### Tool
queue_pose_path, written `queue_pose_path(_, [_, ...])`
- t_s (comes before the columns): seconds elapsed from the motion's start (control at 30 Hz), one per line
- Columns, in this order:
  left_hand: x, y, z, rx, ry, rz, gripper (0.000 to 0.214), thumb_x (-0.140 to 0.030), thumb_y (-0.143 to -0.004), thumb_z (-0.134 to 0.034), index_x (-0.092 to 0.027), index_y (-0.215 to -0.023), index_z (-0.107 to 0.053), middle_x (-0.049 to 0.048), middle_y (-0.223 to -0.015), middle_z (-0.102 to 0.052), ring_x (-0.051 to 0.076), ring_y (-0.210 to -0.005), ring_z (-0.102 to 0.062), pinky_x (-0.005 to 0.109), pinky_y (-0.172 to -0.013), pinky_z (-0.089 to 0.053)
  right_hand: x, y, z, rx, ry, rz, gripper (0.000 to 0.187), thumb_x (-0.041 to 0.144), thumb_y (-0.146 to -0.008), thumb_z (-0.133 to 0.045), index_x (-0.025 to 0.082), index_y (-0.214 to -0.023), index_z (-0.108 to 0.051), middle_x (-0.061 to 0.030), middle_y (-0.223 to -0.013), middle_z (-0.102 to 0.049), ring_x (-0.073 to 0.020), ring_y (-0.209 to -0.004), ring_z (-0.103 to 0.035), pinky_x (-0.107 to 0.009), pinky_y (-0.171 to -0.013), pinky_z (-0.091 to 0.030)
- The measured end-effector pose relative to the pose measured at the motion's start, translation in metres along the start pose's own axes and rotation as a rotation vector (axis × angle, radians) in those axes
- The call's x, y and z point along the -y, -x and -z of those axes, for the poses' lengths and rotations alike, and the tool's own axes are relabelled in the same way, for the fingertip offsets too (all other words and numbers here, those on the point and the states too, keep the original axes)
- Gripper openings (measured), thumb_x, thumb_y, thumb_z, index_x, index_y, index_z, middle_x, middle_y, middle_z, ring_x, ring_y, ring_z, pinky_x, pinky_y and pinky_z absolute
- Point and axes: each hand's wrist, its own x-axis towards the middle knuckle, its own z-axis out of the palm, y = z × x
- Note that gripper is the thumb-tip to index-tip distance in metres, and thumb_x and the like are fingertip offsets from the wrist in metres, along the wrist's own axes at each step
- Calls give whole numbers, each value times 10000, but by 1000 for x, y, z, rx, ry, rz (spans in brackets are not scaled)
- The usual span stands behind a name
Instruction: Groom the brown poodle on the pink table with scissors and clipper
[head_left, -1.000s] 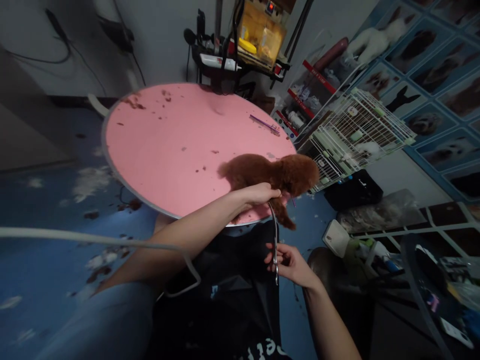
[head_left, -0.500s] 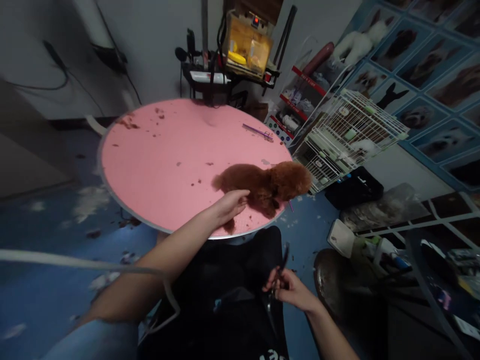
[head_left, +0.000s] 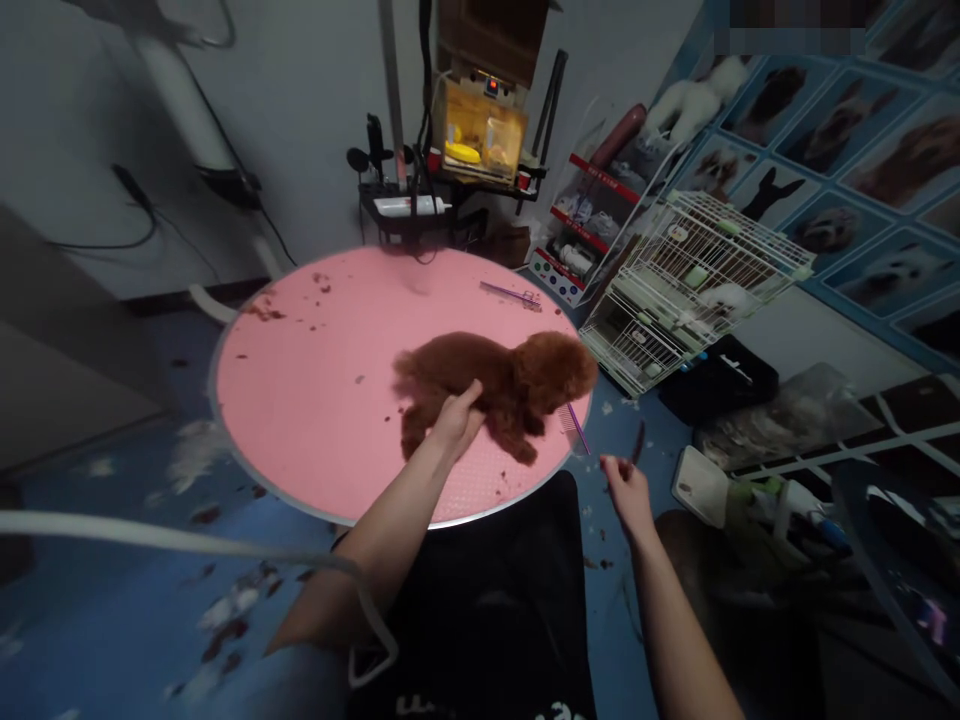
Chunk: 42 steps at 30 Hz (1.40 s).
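Note:
A small brown curly-coated dog (head_left: 469, 365) stands on a round pink table (head_left: 322, 440), its head toward the right edge. My left hand (head_left: 456, 422) holds it at the belly, thumb along its side and the fingers partly hidden beneath. Off the table's right edge, my right hand (head_left: 628, 490) is closed on a pair of scissors (head_left: 639, 443); a dark blade points up past the knuckles, and the handles are mostly hidden. A purple comb (head_left: 577, 428) lies at the table's edge below the dog's chin.
Purple scissors (head_left: 510, 294) lie near the table's far right edge. Brown hair clippings (head_left: 264, 310) dot the tabletop and floor. White wire cages (head_left: 690, 270) stand at the right. A pale bent tube (head_left: 225, 540) crosses in front of my left arm. Behind the table is a tool shelf (head_left: 412, 207).
My right hand has moved up and outward from my lap with the scissors. The dog's rear has risen and its hind legs now show. My left hand stays at its belly.

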Motion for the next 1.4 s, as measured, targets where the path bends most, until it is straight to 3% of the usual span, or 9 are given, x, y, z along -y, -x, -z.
queue_pose_path(0.13, [-15, -2, 8, -50, -65, 35, 327, -99, -553, -811, -137, -862, -710, 67, -930, -740, 231, -1066, -633, 383, -1052, -428, 15, -57, -25, -3, 48, 17, 429, 574, -536, -722, 185, -571, -545, -14, -548, -552, -171, -610, -511, -257, -543, -359])
queue_pose_path(0.27, [-24, -3, 10, -31, -163, 100, 284, -65, -533, -809, -130, -796, -722, 64, -874, -738, 222, -998, -651, 385, -1046, -432, 27, -63, -35, 82, -11, -27, 455, 549, -476, -764, 184, -627, -538, 33, -495, -500, -132, -515, -441, -255, -508, -332])
queue_pose_path(0.5, [-22, 4, 17, 83, -384, 156, 367, -208, -508, -872, -100, -837, -750, 119, -949, -735, 270, -1018, -642, 411, -1022, -429, 2, 97, 7, 305, -565, -260, 528, 590, -672, -715, 196, -1019, -664, 94, -430, -363, -91, -404, -324, -275, -505, -385])
queue_pose_path(0.57, [-21, 4, 18, 51, -457, 98, 395, -256, -485, -888, -110, -826, -754, 112, -966, -736, 275, -1071, -621, 392, -1034, -410, -2, 142, -1, 561, -766, -455, 481, 530, -697, -743, 178, -1021, -698, 114, -397, -295, -59, -360, -246, -256, -477, -378])
queue_pose_path(0.7, [-22, 7, 15, 59, -486, 28, 411, -291, -449, -901, -142, -804, -757, 78, -960, -741, 262, -1070, -619, 385, -1033, -403, 16, 167, -39, 725, -1100, -628, 382, 416, -748, -749, 174, -1041, -708, 147, -433, -206, -14, -374, -82, -208, -551, -434])
queue_pose_path(0.9, [-25, 11, 17, 40, -468, 18, 437, -245, -405, -909, -132, -797, -753, 77, -903, -737, 262, -1038, -622, 386, -1011, -416, 29, 166, -47, 688, -1276, -605, 352, 380, -777, -739, 189, -1072, -707, 144, -432, -210, -24, -378, -80, -208, -585, -455])
queue_pose_path(1.17, [-24, 10, 20, 47, -421, 5, 428, -210, -440, -895, -127, -834, -750, 93, -974, -730, 250, -1030, -624, 384, -1002, -422, -3, 180, -41, 693, -1102, -537, 393, 477, -720, -758, 223, -1019, -733, 121, -399, -295, -34, -346, -220, -271, -601, -478])
queue_pose_path(1.3, [-23, 10, 18, 42, -422, -18, 448, -221, -434, -899, -125, -845, -748, 90, -981, -725, 250, -1049, -606, 383, -1023, -399, -41, 167, -29, 399, -859, -405, 477, 551, -649, -773, 285, -1042, -722, -20, -606, -637, -192, -600, -575, -314, -553, -467])
queue_pose_path(1.4, [-23, 11, 16, 54, -425, -9, 466, -240, -398, -912, -127, -818, -746, 75, -933, -723, 247, -1018, -603, 397, -1039, -376, -43, 98, -24, 47, -471, -192, 562, 548, -702, -697, 207, -1149, -667, -72, -887, -708, -232, -833, -622, -341, -703, -497])
